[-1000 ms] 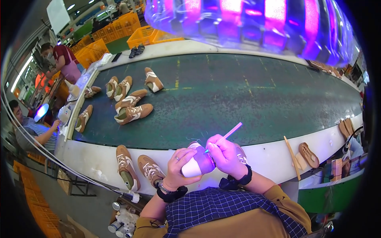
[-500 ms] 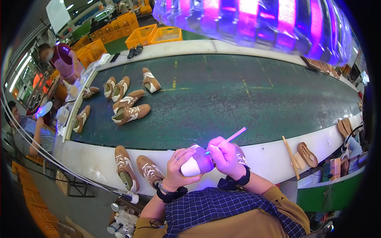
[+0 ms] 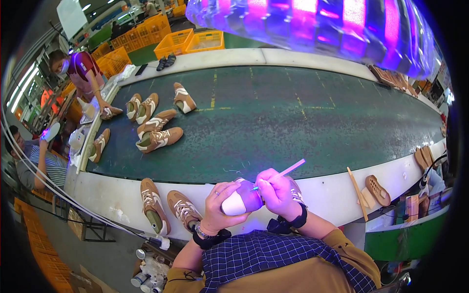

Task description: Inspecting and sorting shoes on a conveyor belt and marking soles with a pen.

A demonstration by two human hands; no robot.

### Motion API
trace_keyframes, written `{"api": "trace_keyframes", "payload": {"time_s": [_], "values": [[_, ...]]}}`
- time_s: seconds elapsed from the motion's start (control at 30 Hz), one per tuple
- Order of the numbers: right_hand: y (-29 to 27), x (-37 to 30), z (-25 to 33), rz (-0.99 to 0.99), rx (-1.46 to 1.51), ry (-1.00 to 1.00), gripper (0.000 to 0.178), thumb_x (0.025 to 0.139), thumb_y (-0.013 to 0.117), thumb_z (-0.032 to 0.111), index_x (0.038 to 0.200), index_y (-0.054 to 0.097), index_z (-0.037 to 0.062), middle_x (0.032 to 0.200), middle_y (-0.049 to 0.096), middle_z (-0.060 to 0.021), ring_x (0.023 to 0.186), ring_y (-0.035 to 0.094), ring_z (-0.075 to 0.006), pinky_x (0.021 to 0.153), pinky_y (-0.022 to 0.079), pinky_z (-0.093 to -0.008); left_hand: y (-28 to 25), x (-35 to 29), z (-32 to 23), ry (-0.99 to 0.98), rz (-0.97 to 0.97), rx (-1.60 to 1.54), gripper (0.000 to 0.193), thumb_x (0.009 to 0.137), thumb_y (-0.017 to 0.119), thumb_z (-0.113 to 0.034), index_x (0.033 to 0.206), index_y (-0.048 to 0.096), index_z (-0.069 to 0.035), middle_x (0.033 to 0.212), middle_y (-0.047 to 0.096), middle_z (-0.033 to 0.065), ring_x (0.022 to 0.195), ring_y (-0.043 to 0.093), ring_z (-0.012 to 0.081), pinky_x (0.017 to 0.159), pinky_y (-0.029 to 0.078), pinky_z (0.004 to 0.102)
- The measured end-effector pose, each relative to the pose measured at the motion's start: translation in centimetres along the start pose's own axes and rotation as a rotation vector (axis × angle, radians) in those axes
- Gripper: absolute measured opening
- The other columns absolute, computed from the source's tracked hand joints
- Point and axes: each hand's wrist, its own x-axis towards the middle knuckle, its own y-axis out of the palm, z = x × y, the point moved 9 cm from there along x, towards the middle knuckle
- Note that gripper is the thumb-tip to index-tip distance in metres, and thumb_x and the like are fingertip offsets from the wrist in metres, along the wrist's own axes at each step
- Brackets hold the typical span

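My left hand (image 3: 222, 207) is wrapped round a shoe (image 3: 234, 204), whose white heel part faces me under purple light. Between the fingertips of my right hand (image 3: 274, 192) is a slim, pale pen-like stick (image 3: 292, 168), its lit tip touching the shoe's side. Another shoe (image 3: 296, 190) shows in part behind my right wrist. To the left of my hands, a brown sneaker (image 3: 183, 209) with white laces and a second brown sneaker (image 3: 155, 207) rest on the white ledge.
Several brown sneakers (image 3: 160, 139) lie on the green conveyor belt (image 3: 273, 122). A clear-covered purple lamp (image 3: 312, 29) hangs above. On the right ledge are a wooden strip (image 3: 358, 194) and a brown sole (image 3: 377, 190). Co-workers sit or stand left; yellow crates (image 3: 174, 43) stand beyond.
A co-worker at the far left has leaned in and put a hand on a sneaker at the belt's end. My hands, the shoe and the stick stay almost still.
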Motion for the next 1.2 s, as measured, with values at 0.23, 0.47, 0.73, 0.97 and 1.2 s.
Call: {"api": "trace_keyframes", "payload": {"time_s": [0.23,0.47,0.73,0.97,1.2], "values": [[-0.2,-0.2,0.4,0.002,-0.008,-0.008,0.011,0.091,0.052,0.006,0.088,0.059,-0.0018,0.080,0.059,-0.0072,0.068,0.058,-0.0120,0.060,0.046,-0.0255,0.1,0.2,-0.2,-0.021,0.008,-0.023,0.064,0.051,0.083,-0.016,0.109,0.061,-0.001,0.104,0.064,0.0136,0.094,0.062,0.0283,0.083,0.049,0.0364],[-0.4,-0.8,-0.1,-0.029,0.016,-0.059,0.009,0.089,0.053,0.005,0.087,0.059,-0.0020,0.081,0.060,-0.0086,0.068,0.058,-0.0143,0.060,0.046,-0.0267,0.3,0.1,0.1,-0.053,0.013,-0.036,0.064,0.051,0.084,-0.016,0.110,0.061,-0.001,0.101,0.065,0.0132,0.092,0.062,0.0279,0.083,0.049,0.0367],[-0.5,-1.6,-1.0,-0.065,0.058,-0.024,0.006,0.086,0.055,0.003,0.085,0.060,-0.0013,0.080,0.060,-0.0095,0.069,0.059,-0.0178,0.060,0.047,-0.0292,0.5,-0.1,0.6,-0.102,0.009,-0.070,0.065,0.051,0.084,-0.016,0.110,0.061,-0.002,0.099,0.064,0.0133,0.092,0.062,0.0273,0.083,0.049,0.0363],[-0.4,-2.1,-1.1,-0.076,0.078,-0.055,0.006,0.085,0.055,0.001,0.083,0.060,-0.0015,0.078,0.060,-0.0095,0.066,0.059,-0.0196,0.059,0.047,-0.0300,0.5,-0.3,1.4,-0.195,0.002,-0.135,0.063,0.052,0.084,-0.014,0.109,0.061,-0.003,0.099,0.064,0.0129,0.092,0.062,0.0254,0.083,0.050,0.0352],[0.3,-2.4,2.1,0.027,0.002,-0.340,0.009,0.086,0.053,0.000,0.078,0.058,-0.0017,0.074,0.060,-0.0101,0.058,0.058,-0.0152,0.051,0.046,-0.0281,0.4,-0.7,2.2,-0.287,-0.012,-0.262,0.062,0.053,0.085,-0.014,0.109,0.061,-0.002,0.100,0.064,0.0110,0.094,0.062,0.0220,0.084,0.048,0.0327]]}}
